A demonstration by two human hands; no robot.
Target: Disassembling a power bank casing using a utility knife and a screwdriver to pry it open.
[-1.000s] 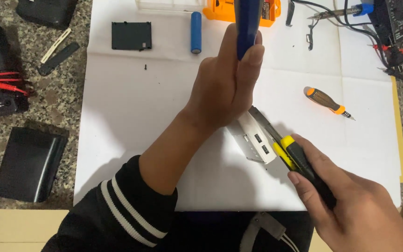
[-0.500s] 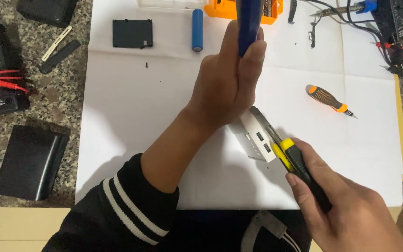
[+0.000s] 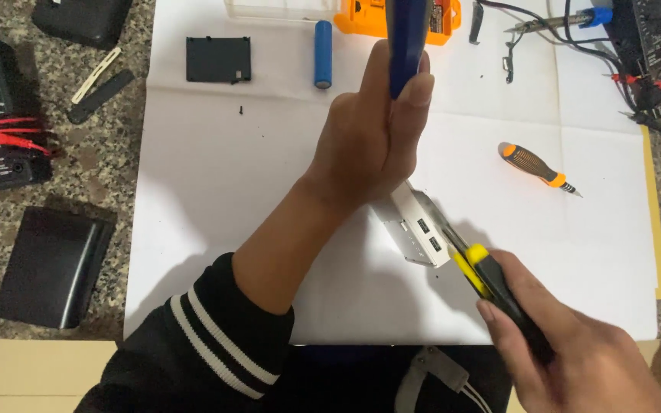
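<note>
**Prying the silver case on the paper mat**

White paper sheet (image 3: 193, 229) over a speckled stone counter (image 3: 78, 183), tools scattered round it. Left hand (image 3: 369, 138) is fisted tight round a dark-blue tool handle (image 3: 407, 38), held upright near the sheet's middle. Right hand (image 3: 568, 359), at the near-right edge, grips a yellow-and-black screwdriver (image 3: 491, 283); its blade runs along the top of the silver power-bank case (image 3: 415, 229), which lies just under the left hand. Tip contact is hidden.

To do it well, I'd say: keep the blade shallow in the seam, twist rather than lever, and pin the case flat so it can't skid.

Spare orange-handled screwdriver (image 3: 537, 167) right of centre, blue cylindrical cell (image 3: 323, 53) near the far edge.
</note>
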